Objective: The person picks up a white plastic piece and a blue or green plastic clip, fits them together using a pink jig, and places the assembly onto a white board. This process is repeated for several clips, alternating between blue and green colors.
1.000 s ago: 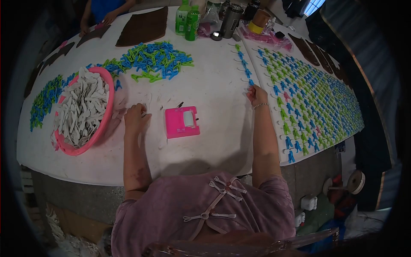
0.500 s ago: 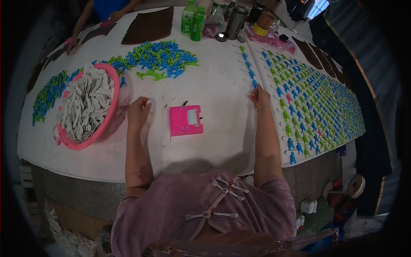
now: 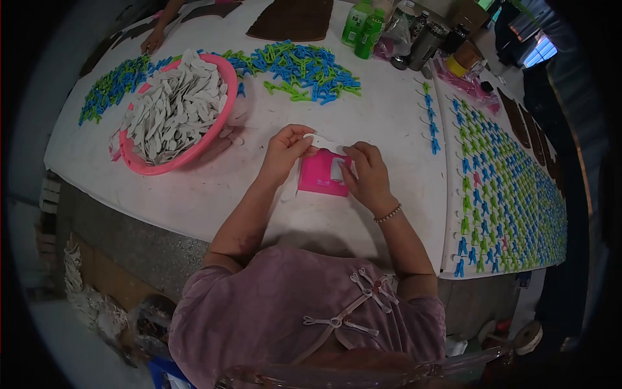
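Note:
A thin white flat piece (image 3: 326, 142), shaped like those in the basin, is pinched at its left end by my left hand (image 3: 288, 148). My right hand (image 3: 369, 172) has bent fingers closed at the right end of the same piece; its fingertips are partly hidden. Just beneath both hands lies a pink flat box (image 3: 319, 183) with a white roller-like part (image 3: 336, 170), close to my right fingers. To the left, a pink basin (image 3: 228, 97) leans tilted and heaped with white flat pieces (image 3: 175, 110).
Blue and green clips (image 3: 304, 68) are piled at the back. A short row of clipped pieces (image 3: 430, 120) stands right of my hands, beside a board of many clips (image 3: 505, 194). Green bottles (image 3: 369, 34) and brown sheets (image 3: 291, 19) lie farther back. Another person's hand (image 3: 153, 42) is far left.
My right hand has left the clip row and come to the pink box. My left hand has moved from beside the basin to meet it, with the white piece. The view has shifted.

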A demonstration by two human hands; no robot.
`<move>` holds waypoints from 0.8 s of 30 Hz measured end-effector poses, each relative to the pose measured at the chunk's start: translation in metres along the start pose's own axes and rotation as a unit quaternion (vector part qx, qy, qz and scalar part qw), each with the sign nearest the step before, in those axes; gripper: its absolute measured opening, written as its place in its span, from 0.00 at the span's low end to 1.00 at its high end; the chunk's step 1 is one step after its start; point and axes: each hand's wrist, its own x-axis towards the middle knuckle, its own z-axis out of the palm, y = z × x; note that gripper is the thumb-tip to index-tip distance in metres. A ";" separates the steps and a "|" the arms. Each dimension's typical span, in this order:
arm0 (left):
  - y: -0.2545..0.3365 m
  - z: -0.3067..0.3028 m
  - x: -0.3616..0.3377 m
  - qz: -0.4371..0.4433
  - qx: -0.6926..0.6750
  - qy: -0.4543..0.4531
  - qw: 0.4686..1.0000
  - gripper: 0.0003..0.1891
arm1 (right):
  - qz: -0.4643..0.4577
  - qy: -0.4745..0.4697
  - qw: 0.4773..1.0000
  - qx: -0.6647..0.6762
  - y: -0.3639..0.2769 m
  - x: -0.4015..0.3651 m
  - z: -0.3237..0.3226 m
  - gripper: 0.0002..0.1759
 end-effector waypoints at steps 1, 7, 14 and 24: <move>0.001 0.002 -0.001 -0.011 -0.001 -0.003 1.000 0.10 | -0.001 -0.001 1.000 0.001 0.001 -0.002 0.003 0.12; -0.002 -0.003 0.002 0.070 0.035 -0.090 0.993 0.08 | 0.124 -0.074 0.983 0.117 0.005 -0.008 0.007 0.08; 0.003 0.006 -0.001 0.227 0.219 -0.049 0.948 0.04 | 0.189 -0.067 0.960 0.194 0.016 -0.022 0.015 0.08; 0.015 0.002 -0.003 0.294 0.358 -0.108 0.880 0.06 | 0.188 -0.067 0.963 0.179 0.020 -0.035 0.033 0.08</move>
